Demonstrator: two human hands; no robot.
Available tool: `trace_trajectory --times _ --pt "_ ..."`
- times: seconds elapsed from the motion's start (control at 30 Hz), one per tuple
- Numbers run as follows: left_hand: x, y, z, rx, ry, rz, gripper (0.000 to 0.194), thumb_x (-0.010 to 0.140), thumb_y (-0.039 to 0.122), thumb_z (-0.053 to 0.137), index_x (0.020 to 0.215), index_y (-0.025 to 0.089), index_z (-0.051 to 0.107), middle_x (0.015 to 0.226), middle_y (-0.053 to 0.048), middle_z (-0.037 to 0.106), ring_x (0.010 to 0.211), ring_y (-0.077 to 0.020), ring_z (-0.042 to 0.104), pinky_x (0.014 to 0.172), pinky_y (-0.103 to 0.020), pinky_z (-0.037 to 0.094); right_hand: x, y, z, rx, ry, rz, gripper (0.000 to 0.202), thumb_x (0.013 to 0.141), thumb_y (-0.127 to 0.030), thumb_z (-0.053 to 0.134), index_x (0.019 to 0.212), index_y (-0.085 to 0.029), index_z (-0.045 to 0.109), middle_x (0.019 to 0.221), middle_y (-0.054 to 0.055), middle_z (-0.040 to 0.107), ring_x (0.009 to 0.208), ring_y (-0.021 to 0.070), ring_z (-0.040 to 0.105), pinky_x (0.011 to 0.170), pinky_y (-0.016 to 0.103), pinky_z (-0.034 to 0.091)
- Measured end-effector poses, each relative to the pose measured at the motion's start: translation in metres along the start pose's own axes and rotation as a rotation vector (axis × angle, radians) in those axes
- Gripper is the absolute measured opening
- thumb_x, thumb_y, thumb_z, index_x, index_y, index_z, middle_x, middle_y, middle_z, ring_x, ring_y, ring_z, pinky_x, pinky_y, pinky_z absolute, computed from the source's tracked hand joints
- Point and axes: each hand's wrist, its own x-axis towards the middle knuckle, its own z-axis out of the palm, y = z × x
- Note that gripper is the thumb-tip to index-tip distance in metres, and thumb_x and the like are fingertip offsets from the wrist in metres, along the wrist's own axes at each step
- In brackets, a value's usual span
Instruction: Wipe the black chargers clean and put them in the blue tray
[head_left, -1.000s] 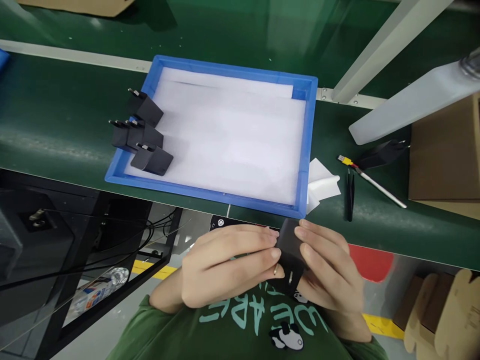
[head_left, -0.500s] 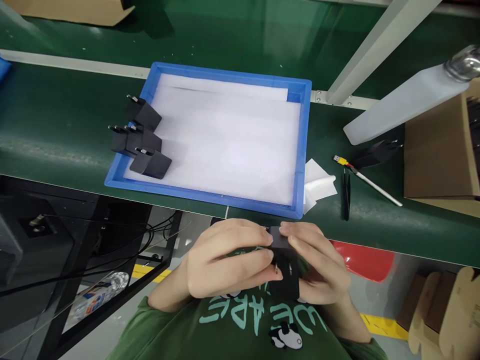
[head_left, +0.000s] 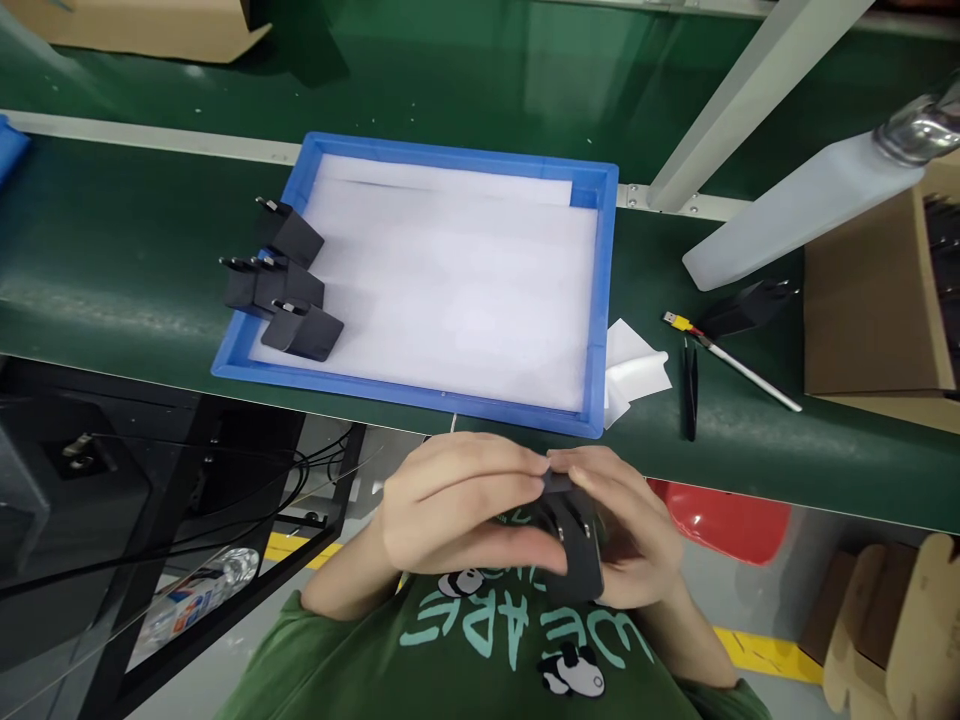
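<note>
At the front edge of the bench, close to my shirt, I hold a black plug adapter [head_left: 583, 570] with metal pins between both hands. My left hand [head_left: 457, 500] pinches its upper end with the fingertips, thumb stretched across below. My right hand [head_left: 634, 525] wraps its other side, fingertips on top and thumb underneath. The fingers cover much of it, and I cannot tell whether a second black piece is held against it. Several similar black adapters [head_left: 304, 330] lie with pins outward at the left side of the blue tray [head_left: 450, 150], which is lined with white foam sheet [head_left: 465, 280].
Right of the tray lie white paper [head_left: 637, 372], black tweezers [head_left: 690, 390] and a white stick [head_left: 754, 375] by a yellow USB plug [head_left: 679, 321]. Beyond are another adapter [head_left: 750, 308], a white bottle [head_left: 787, 220] and a cardboard box [head_left: 874, 310]. A red seat [head_left: 727, 518] is below.
My hands have drawn slightly closer together and the adapter has tilted between them. Less of the dark upper part shows now. The tray and its adapters stay put; the view shifts slightly.
</note>
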Motion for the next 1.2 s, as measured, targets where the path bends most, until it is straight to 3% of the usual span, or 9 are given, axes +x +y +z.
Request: trace_trajectory --times 0.07,0.13,0.2,0.3,0.43,0.6,0.83,1.07,1.2 --pt "-0.005 -0.003 0.007 -0.041 0.032 -0.001 0.064 0.08 0.061 0.083 0.113 0.008 0.07 0.092 -0.013 0.081 0.089 -0.0233 0.081 0.084 -0.03 0.072 0.0 0.0 0.001 0.055 0.019 0.007 0.059 0.098 -0.026 0.066 0.154 -0.017 0.048 0.132 0.019 0.067 0.122 0.0311 0.068 0.092 0.048 0.064" --pt "-0.01 -0.006 0.013 -0.077 -0.007 -0.006 0.08 0.075 0.07 0.08 0.122 0.006 0.068 0.097 -0.015 0.081 0.096 -0.0265 0.081 0.09 -0.035 0.071 0.002 -0.001 0.001 0.084 0.042 -0.016 0.06 0.098 -0.024 0.065 0.154 -0.02 0.045 0.134 0.017 0.065 0.124 0.0293 0.066 0.094 0.048 0.063" --pt "-0.014 -0.008 0.015 -0.091 -0.053 -0.016 0.078 0.077 0.063 0.083 0.126 0.004 0.067 0.104 -0.017 0.08 0.103 -0.028 0.08 0.095 -0.038 0.069 0.006 -0.003 0.0 0.056 0.034 -0.038 0.059 0.098 -0.022 0.066 0.153 -0.02 0.045 0.132 0.016 0.064 0.122 0.0275 0.066 0.095 0.046 0.063" --pt "-0.02 -0.01 0.017 -0.13 -0.029 -0.026 0.073 0.079 0.054 0.086 0.126 0.002 0.067 0.107 -0.018 0.08 0.106 -0.028 0.079 0.097 -0.037 0.069 0.014 -0.008 -0.005 -0.037 -0.055 -0.036 0.052 0.099 -0.027 0.067 0.146 -0.016 0.048 0.129 0.017 0.061 0.12 0.0261 0.065 0.095 0.043 0.061" --pt "-0.022 -0.009 0.019 -0.165 -0.011 -0.056 0.074 0.079 0.054 0.087 0.129 0.003 0.068 0.105 -0.017 0.079 0.104 -0.0277 0.079 0.093 -0.036 0.07 0.018 -0.012 -0.011 -0.117 -0.127 0.003 0.046 0.098 -0.035 0.071 0.136 -0.016 0.053 0.121 0.015 0.063 0.112 0.025 0.066 0.091 0.042 0.061" --pt "-0.017 -0.008 0.017 -0.153 -0.048 -0.064 0.076 0.079 0.056 0.085 0.131 0.004 0.067 0.105 -0.016 0.079 0.104 -0.0274 0.079 0.093 -0.036 0.07 0.013 -0.007 -0.011 0.014 -0.059 0.03 0.047 0.094 -0.032 0.075 0.132 -0.018 0.05 0.121 0.015 0.066 0.109 0.0256 0.07 0.089 0.041 0.063" --pt "-0.014 -0.011 0.018 -0.163 -0.07 -0.064 0.083 0.073 0.058 0.089 0.133 0.005 0.066 0.107 -0.016 0.078 0.104 -0.0282 0.078 0.093 -0.036 0.069 0.007 -0.001 -0.01 0.152 0.003 0.071 0.084 0.074 -0.022 0.093 0.145 -0.022 0.049 0.128 0.013 0.067 0.121 0.0292 0.067 0.098 0.043 0.062" --pt "-0.012 -0.009 0.019 -0.183 -0.089 -0.017 0.081 0.078 0.046 0.09 0.139 0.001 0.061 0.12 -0.02 0.073 0.117 -0.0291 0.073 0.104 -0.038 0.064 0.015 -0.001 -0.018 0.137 -0.002 0.002 0.076 0.08 -0.018 0.088 0.146 -0.019 0.051 0.132 0.015 0.067 0.123 0.0294 0.067 0.104 0.045 0.06" --pt "-0.01 -0.011 0.017 -0.165 -0.125 0.032 0.068 0.079 0.047 0.089 0.129 0.007 0.065 0.121 -0.02 0.073 0.119 -0.032 0.073 0.102 -0.042 0.066 0.017 -0.004 -0.019 0.048 -0.018 -0.013 0.074 0.078 -0.018 0.09 0.142 -0.017 0.053 0.125 0.016 0.07 0.117 0.0278 0.07 0.101 0.042 0.06"
